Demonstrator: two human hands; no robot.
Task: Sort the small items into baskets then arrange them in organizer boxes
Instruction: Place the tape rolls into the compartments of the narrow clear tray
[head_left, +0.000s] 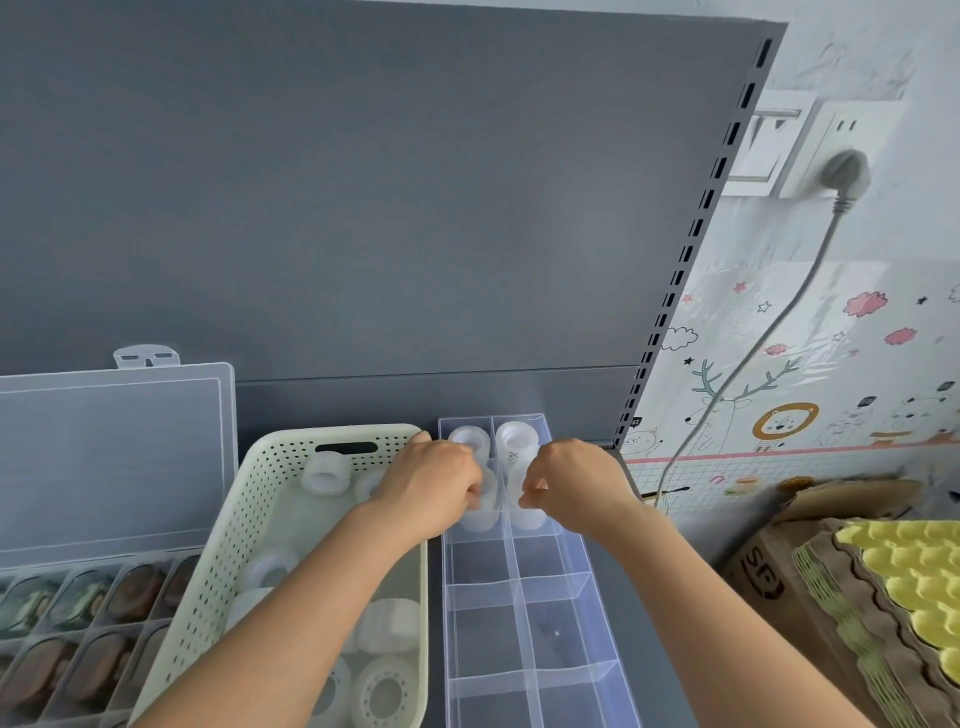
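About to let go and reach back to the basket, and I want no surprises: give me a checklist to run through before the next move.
1. Back row of the clear organizer box filled: ok, the back-row tape rolls sit one per compartment.
2. Seating of the second-row tape rolls: cannot tell, the hands cover their tops.
3. Grip: ok, the left hand and right hand each pinch one.
4. Nearer compartments free: ok.
5. Supply in the basket: ok, several spare tape rolls remain.

Organizer box (524, 623): clear glossy plastic. Basket (228, 545): matt cream perforated plastic. Tape rolls (324, 473): translucent, smooth. Carton (769, 577): rough brown cardboard.
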